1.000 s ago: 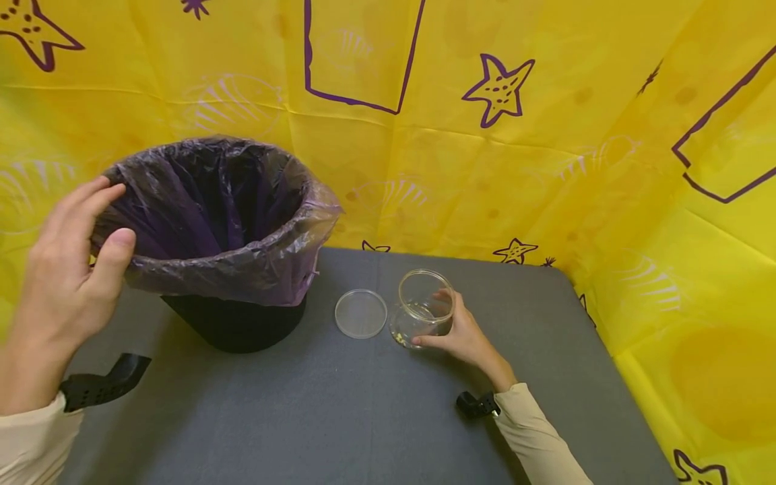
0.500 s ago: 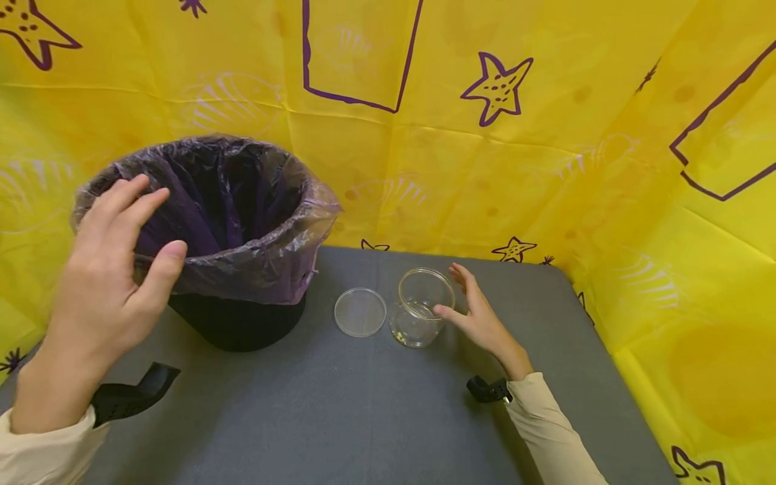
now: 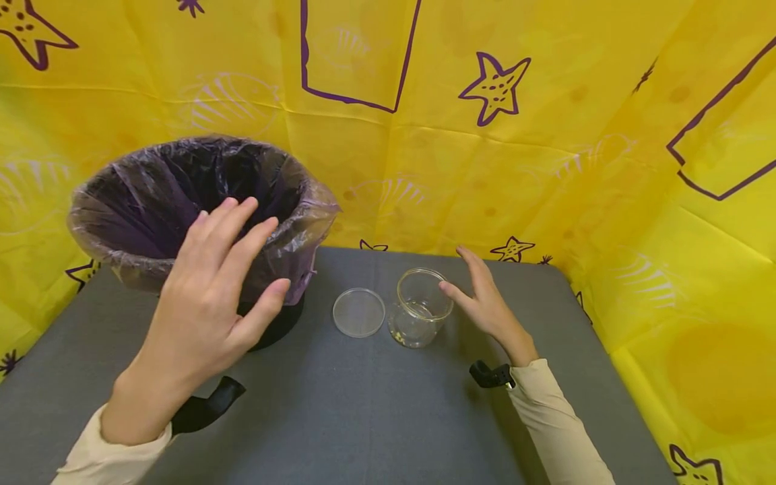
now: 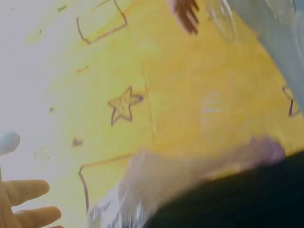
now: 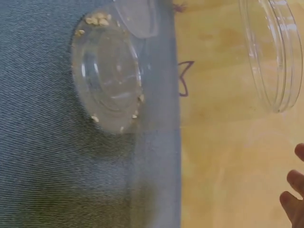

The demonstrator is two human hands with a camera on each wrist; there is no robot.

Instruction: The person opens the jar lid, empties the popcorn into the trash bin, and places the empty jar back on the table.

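Note:
A clear, lidless jar (image 3: 415, 330) stands upright on the grey table, with pale crumbs (image 5: 97, 20) at its bottom. My right hand (image 3: 490, 308) is spread beside the jar's right side and holds nothing; the right wrist view shows a gap between its fingertips (image 5: 289, 202) and the jar's rim. The round, clear lid (image 3: 359, 313) lies flat just left of the jar. My left hand (image 3: 209, 306) is raised, fingers extended and holding nothing, in front of the lined bin (image 3: 121, 263), hiding part of it.
The black bin, lined with a purple translucent bag (image 3: 309, 236), stands at the back left of the table (image 3: 339, 417). A yellow patterned cloth (image 3: 424, 168) hangs behind the table and along its right side.
My left hand has left the bin's left rim and moved right, across the bin's front. The right hand has let go of the jar and drawn back slightly to the right.

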